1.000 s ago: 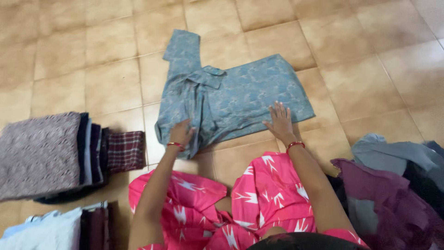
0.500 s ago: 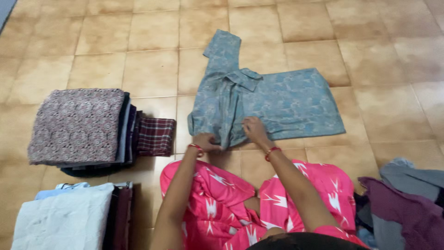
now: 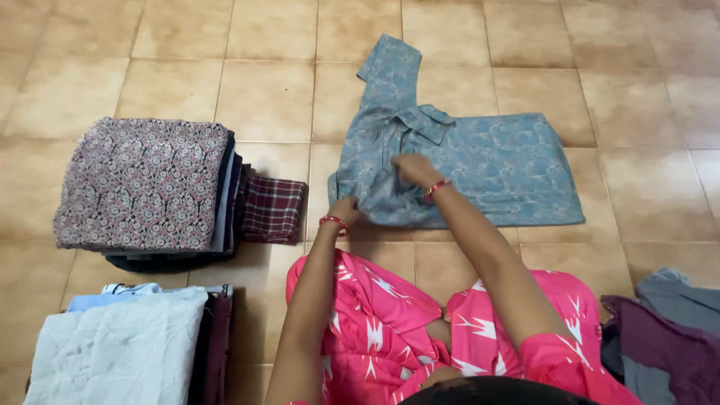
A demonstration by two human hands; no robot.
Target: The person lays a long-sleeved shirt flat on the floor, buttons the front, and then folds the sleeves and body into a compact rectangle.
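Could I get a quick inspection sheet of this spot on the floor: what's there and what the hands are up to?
Surface: tan tiled floor, bare around the shirt.
Job's things: blue patterned shirt spread flat, one sleeve pointing away from the person.
Clutter: folded stack with a patterned cloth on top; second stack topped by a white cloth; loose heap of grey and purple clothes.
Hands: left hand pinches the shirt's near edge; right hand grips bunched fabric below the collar; fingers closed on cloth.
Cables: nothing seen.
Surroundings: the person's pink patterned clothing at the bottom; no one else in view.
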